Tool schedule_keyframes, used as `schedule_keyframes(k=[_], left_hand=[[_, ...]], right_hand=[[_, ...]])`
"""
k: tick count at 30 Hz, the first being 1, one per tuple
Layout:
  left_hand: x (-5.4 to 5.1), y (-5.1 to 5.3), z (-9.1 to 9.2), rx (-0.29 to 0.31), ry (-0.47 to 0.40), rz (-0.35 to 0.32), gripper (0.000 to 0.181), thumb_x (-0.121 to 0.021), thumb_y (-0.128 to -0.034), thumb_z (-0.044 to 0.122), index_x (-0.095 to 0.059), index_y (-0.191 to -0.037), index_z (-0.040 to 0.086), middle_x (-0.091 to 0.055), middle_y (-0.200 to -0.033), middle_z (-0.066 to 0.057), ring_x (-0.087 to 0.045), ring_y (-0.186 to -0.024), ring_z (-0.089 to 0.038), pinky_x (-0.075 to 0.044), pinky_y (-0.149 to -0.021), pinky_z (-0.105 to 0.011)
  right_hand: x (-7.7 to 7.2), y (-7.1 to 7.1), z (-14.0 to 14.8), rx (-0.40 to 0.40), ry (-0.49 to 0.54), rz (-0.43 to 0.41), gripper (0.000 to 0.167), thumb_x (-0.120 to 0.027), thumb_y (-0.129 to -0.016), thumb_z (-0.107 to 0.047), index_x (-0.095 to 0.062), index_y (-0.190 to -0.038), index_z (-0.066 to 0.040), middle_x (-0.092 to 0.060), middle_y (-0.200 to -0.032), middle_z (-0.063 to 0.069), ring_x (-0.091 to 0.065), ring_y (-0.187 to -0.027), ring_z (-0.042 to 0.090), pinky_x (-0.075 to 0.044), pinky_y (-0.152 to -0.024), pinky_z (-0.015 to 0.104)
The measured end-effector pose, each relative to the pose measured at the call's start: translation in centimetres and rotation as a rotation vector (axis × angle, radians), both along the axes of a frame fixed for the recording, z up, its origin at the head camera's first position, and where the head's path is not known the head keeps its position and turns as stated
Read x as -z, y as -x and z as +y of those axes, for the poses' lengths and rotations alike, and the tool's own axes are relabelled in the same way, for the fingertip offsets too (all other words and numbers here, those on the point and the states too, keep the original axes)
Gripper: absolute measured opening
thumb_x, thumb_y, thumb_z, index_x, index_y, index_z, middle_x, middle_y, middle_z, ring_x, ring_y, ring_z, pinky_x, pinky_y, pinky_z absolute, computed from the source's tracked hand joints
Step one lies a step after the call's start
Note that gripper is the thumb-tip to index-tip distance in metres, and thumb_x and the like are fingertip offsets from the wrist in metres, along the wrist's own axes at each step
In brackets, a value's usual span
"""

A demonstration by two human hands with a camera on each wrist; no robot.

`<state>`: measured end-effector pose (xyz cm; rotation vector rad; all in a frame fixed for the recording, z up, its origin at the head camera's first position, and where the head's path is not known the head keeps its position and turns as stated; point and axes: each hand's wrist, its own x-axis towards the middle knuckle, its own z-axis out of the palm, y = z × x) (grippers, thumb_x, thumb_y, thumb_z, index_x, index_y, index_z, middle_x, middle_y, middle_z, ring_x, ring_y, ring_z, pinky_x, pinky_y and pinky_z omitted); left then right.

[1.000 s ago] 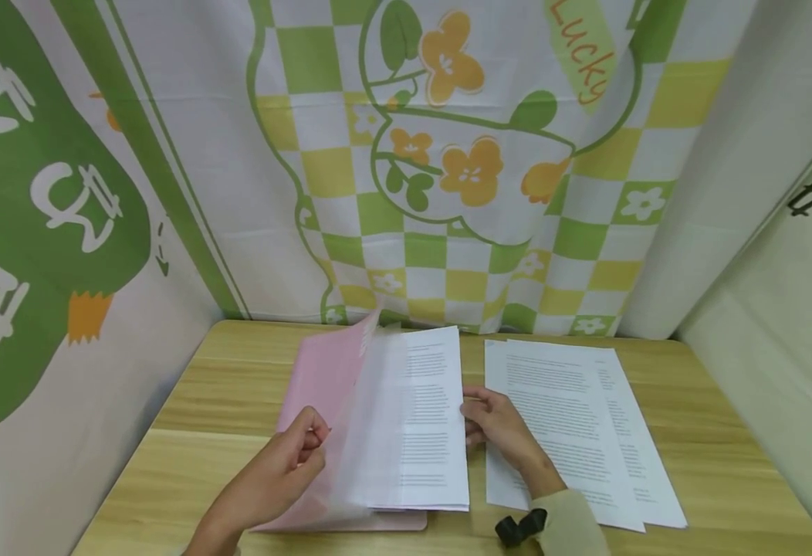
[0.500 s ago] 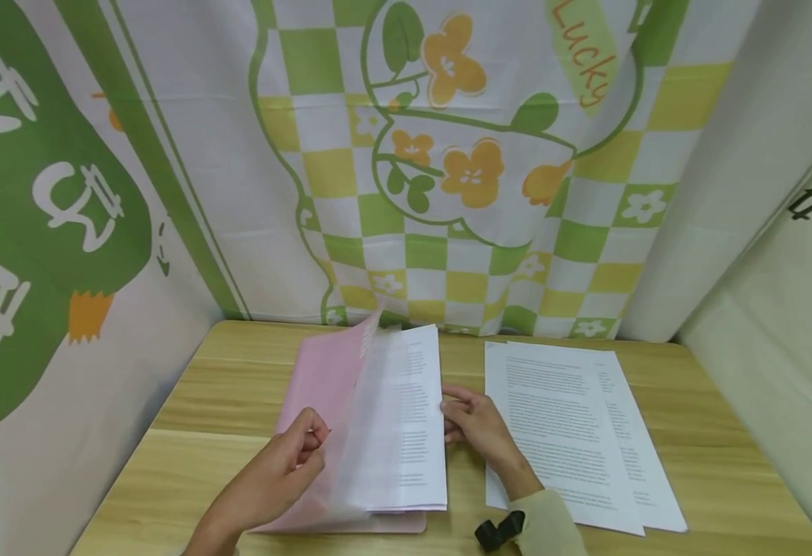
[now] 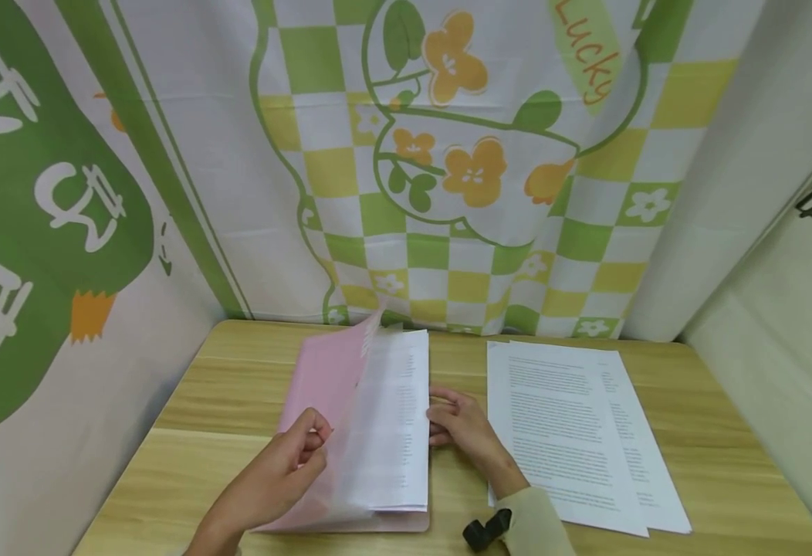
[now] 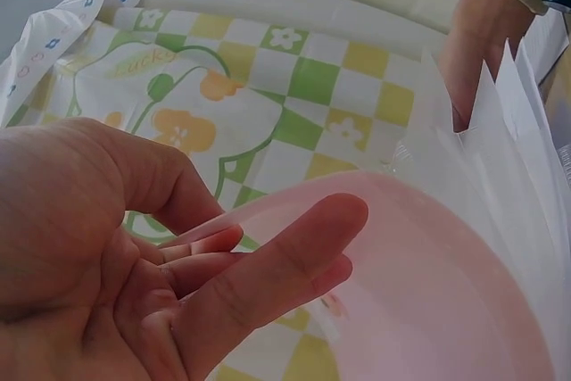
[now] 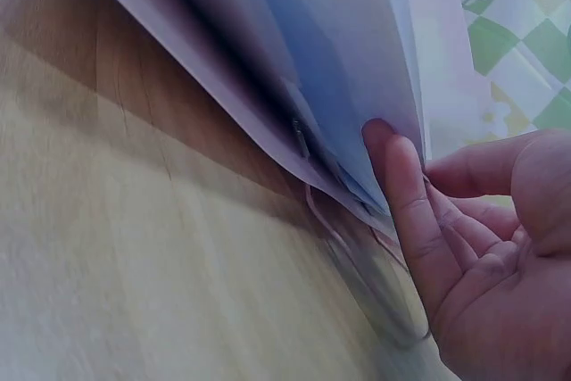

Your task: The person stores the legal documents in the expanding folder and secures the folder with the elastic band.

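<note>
A pink folder [image 3: 323, 378] lies part open on the wooden table, with printed sheets [image 3: 413, 432] inside, partly behind a translucent leaf. My left hand [image 3: 274, 471] pinches the raised pink cover near its free edge. In the left wrist view that cover [image 4: 428, 265] bows away from the left hand [image 4: 169, 283]. At the sheets' right edge is my right hand [image 3: 471, 432]. The right wrist view has its thumb and fingers [image 5: 415, 220] pinching the edge of the paper [image 5: 357, 51]. The folder's spine side is partly hidden by the cover.
Two overlapping stacks or sheets of printed paper [image 3: 559, 432] lie on the table [image 3: 712, 448] right of the folder, partly under the right forearm. A patterned curtain [image 3: 448, 255] hangs behind the table. A black device [image 3: 487, 530] is on the right wrist.
My right hand has moved left, taking the printed sheets further into the folder, so less of them sticks out. The left hand and the raised cover have stayed nearly still.
</note>
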<state>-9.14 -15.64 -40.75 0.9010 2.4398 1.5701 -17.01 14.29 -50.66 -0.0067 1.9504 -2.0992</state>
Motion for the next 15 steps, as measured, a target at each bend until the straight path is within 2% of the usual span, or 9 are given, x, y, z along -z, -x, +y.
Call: schedule_keyframes(k=[6, 15], left_hand=[[-0.23, -0.19, -0.05, -0.023, 0.035, -0.012, 0.018, -0.05, -0.0969, -0.009, -0.043, -0.104, 0.007, -0.041, -0.073, 0.011, -0.045, -0.062, -0.002, -0.041, -0.053, -0.022], [-0.34, -0.1, 0.2, -0.014, 0.013, -0.001, 0.017, -0.051, -0.0977, -0.008, -0.044, -0.105, 0.006, -0.046, -0.076, 0.009, -0.051, -0.067, -0.005, -0.046, -0.056, -0.025]], right_hand=[[0.38, 0.13, -0.61, -0.04, 0.05, 0.004, 0.048, -0.062, -0.099, -0.001, -0.048, -0.143, 0.012, -0.072, -0.108, 0.023, -0.072, -0.074, 0.019, -0.059, -0.063, 0.029], [0.63, 0.1, -1.06, -0.05, 0.062, 0.002, 0.049, -0.062, -0.1, -0.001, -0.045, -0.144, 0.015, -0.072, -0.109, 0.025, -0.071, -0.072, 0.017, -0.058, -0.061, 0.027]])
